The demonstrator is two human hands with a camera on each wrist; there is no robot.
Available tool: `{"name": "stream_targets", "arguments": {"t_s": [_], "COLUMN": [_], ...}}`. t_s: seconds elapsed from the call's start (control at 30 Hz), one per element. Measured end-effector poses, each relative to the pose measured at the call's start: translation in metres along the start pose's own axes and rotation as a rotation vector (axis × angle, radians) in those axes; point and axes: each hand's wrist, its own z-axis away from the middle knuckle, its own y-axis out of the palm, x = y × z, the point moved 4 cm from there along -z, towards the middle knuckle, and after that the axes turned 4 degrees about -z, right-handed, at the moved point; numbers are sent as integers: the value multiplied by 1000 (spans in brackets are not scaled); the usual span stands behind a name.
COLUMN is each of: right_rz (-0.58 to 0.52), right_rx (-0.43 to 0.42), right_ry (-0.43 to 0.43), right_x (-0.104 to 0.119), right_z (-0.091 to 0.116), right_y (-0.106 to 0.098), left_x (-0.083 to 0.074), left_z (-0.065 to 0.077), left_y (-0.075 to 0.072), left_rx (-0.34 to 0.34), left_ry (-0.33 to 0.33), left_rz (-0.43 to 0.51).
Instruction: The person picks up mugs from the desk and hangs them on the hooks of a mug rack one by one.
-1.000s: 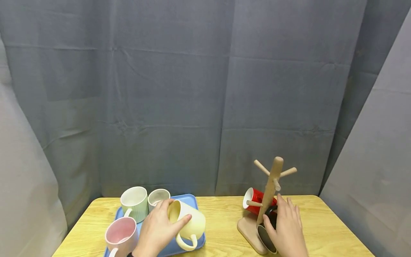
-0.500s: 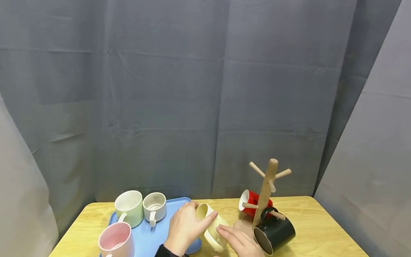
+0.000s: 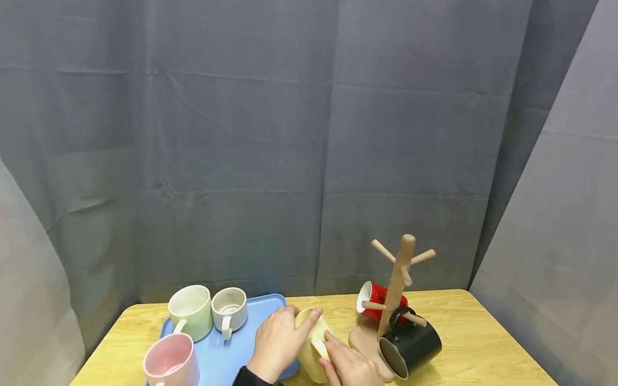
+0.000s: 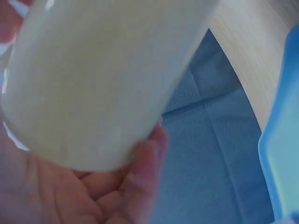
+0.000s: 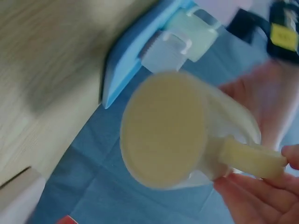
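Observation:
A pale yellow mug [image 3: 309, 356] is held between both hands in front of me, tilted, at the right edge of the tray. My left hand [image 3: 276, 342] grips it around the rim, and the left wrist view shows fingers [image 4: 145, 172] curled under that end. At the handle [image 5: 252, 158], my right hand [image 3: 351, 364] pinches with thumb and fingers. In the right wrist view the mug's round base [image 5: 163, 130] faces the camera. To the right stands a wooden mug tree [image 3: 396, 284], a red mug [image 3: 379, 296] and a black mug [image 3: 412, 346] hanging on its lower pegs.
A blue tray [image 3: 219, 356] on the left of the wooden table [image 3: 478, 343] bears a pale green mug [image 3: 195, 319], a small grey-white cup [image 3: 234, 313] and a pink mug [image 3: 176, 364]. Upper pegs [image 3: 423, 256] of the tree stick outward. Grey curtain [image 3: 232, 161] hangs behind.
My left hand has carried the yellow mug rightward from over the tray. My right hand has left the black mug, moved left and taken hold of the yellow mug's handle.

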Motion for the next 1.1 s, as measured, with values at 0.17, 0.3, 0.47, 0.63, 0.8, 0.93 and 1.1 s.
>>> {"name": "stream_targets", "arguments": {"t_s": [0.17,0.3,0.47,0.63,0.8,0.93,1.1], "right_rz": [-197,-256,-162,-53,37,57,70], "right_rx": [84,102,91,136,140,162,194], "right_ry": [353,598,667,671,601,591,583], "right_x": [-27,-47,-69,-80,-86,-92,-97], "right_z": [-11,-21,-27,-21,-21,-19,-15], "right_y": [-16,-27,-32,-25,-14,-8,-4], "left_x": [-2,-8,-11,-5,-2,-2,0], "left_z": [-4,-6,-4,0,-2,-3,-3], "left_y": [0,2,21,46,57,66,74], "left_rx": [90,156,201,197,181,224,232], "left_ry": [46,86,62,-22,-38,-47,-42], "left_rz": [170,337,611,707,712,758,716]}}
